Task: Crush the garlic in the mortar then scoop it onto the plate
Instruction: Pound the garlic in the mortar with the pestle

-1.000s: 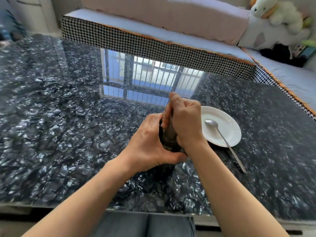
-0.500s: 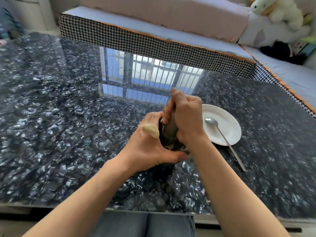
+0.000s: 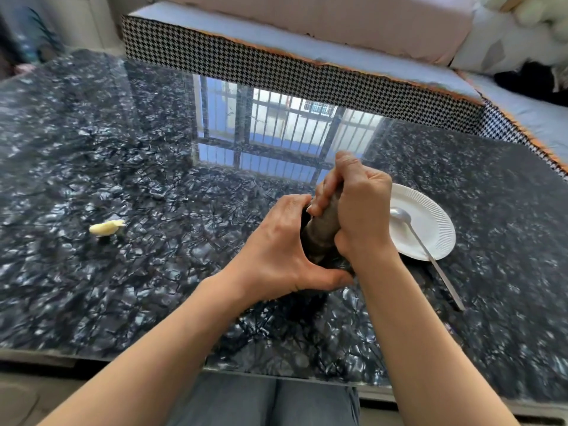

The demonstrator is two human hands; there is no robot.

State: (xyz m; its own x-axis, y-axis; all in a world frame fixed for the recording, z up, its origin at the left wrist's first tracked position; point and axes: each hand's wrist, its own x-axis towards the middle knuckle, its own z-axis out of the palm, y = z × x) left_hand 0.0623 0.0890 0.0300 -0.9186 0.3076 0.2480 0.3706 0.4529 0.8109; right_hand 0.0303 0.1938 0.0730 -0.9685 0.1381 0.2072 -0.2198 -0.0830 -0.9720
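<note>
My left hand (image 3: 281, 250) wraps around the dark mortar (image 3: 336, 265), which is mostly hidden behind both hands. My right hand (image 3: 358, 210) grips the brown pestle (image 3: 322, 232), whose lower end points down into the mortar. A pale garlic clove (image 3: 106, 228) lies on the table far to the left of the mortar. Right of the hands sits a white paper plate (image 3: 430, 222) with a metal spoon (image 3: 421, 238) resting bowl-down on it, its handle reaching over the rim toward me. The inside of the mortar is hidden.
The dark glossy marble-pattern table (image 3: 153, 287) reflects a barred window. A houndstooth-edged sofa (image 3: 307, 72) runs along the far side and the right. My knees show under the near table edge.
A garlic clove jumped out past my left hand and now lies on the table at the left. Both hands stay on mortar and pestle.
</note>
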